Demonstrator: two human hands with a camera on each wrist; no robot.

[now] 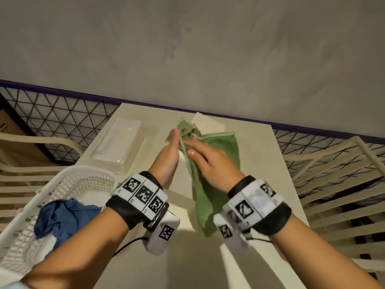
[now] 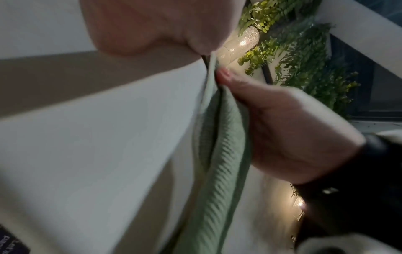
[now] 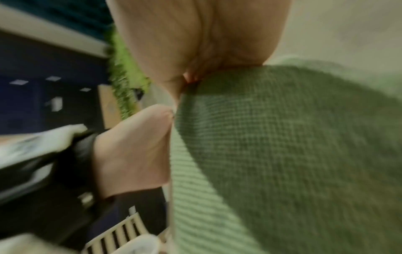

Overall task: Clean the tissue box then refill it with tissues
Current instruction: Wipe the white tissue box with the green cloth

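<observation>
- One green cloth [image 1: 210, 163] hangs above the counter [image 1: 260, 163], held up between two hands; its lower end droops toward the near edge.
- Left hand [image 1: 169, 152]: the fingers grip the bunched top of the cloth, thumb up along its left edge.
- Right hand [image 1: 210, 161]: the fingers lie nearly straight, flat against the cloth; the thumb [image 2: 224, 75] presses its fold. Whether they pinch it, I cannot tell.
- One clear tissue box [image 1: 118, 146] lies on the counter's far left part, well apart from both hands.
- One white tissue sheet [image 1: 208, 123] lies at the far edge, behind the cloth.
- One white basket [image 1: 68, 184] sits at the near left corner, with one blue cloth [image 1: 62, 220] inside.
- Two wrist rigs with black-and-white markers, one on each wrist.
- The counter is pale cream and smooth, set against a grey wall [image 1: 187, 49] with a dark strip at its base.
- Two cream slatted chairs, one [image 1: 31, 161] to the left and one [image 1: 333, 184] to the right, stand on triangle-patterned flooring.
</observation>
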